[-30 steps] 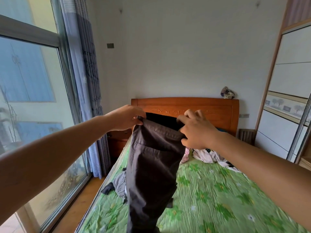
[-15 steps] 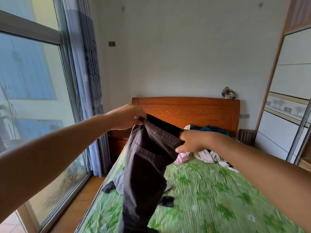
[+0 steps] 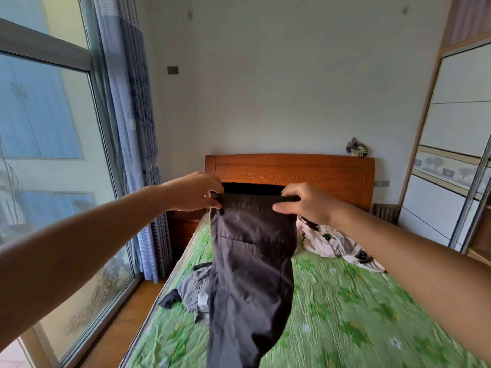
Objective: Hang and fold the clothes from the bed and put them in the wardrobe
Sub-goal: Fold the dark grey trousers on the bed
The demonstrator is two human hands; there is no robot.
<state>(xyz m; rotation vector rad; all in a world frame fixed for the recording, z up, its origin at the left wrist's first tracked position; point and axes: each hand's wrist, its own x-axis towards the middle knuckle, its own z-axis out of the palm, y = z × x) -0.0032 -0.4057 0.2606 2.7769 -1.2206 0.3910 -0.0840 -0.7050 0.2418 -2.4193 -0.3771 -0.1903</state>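
I hold a pair of dark grey trousers (image 3: 252,266) up in the air over the bed (image 3: 345,314), legs hanging straight down. My left hand (image 3: 195,191) pinches the left end of the waistband. My right hand (image 3: 303,201) grips the right end, thumb in front and fingers over the top. The waistband is stretched level between them, in front of the wooden headboard (image 3: 292,173). A grey garment (image 3: 194,293) lies crumpled near the bed's left edge. A white patterned garment (image 3: 334,243) lies by the headboard on the right.
The wardrobe (image 3: 451,160) with white sliding doors stands along the right wall. A large window (image 3: 47,155) and blue curtain (image 3: 132,128) fill the left side, with a strip of wooden floor (image 3: 125,325) beside the bed. A small ornament (image 3: 356,147) sits on the headboard.
My right hand has risen and moved right, pulling the waistband flat and level. The trousers now hang wider and straighter. The pink and blue clothes by the headboard are hidden behind them.
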